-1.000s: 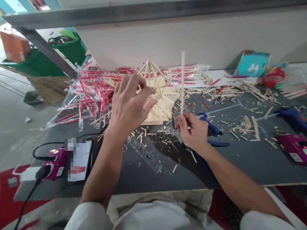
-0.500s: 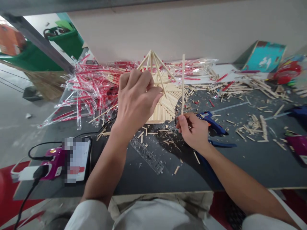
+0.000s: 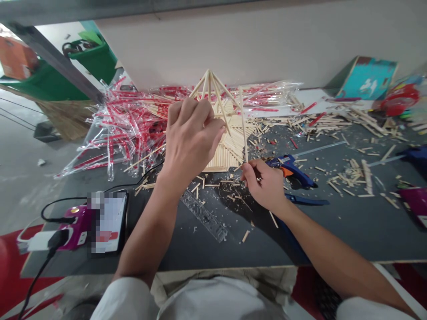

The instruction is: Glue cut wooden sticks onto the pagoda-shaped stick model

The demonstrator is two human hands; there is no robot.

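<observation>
A pyramid-like wooden stick model (image 3: 220, 155) stands on the dark table, with thin ribs meeting at a peak above flat rows of pale slats. My left hand (image 3: 191, 138) curls over its upper part, the thumb pressed against a rib. My right hand (image 3: 263, 186) pinches a thin wooden stick (image 3: 243, 124) low down. The stick leans up to the left, its top close to the model's ribs. Part of the model is hidden behind my left hand.
Behind the model lies a heap of red-and-white plastic-wrapped sticks (image 3: 130, 129). A blue glue gun (image 3: 290, 171) lies right of my right hand, and a clear ruler (image 3: 203, 215) lies below the model. Wood scraps litter the table (image 3: 333, 231). A phone (image 3: 110, 222) lies at the left.
The stick in my right hand has tilted from nearly upright, its top swinging left toward the model. My right hand has shifted slightly left. My left hand has barely moved.
</observation>
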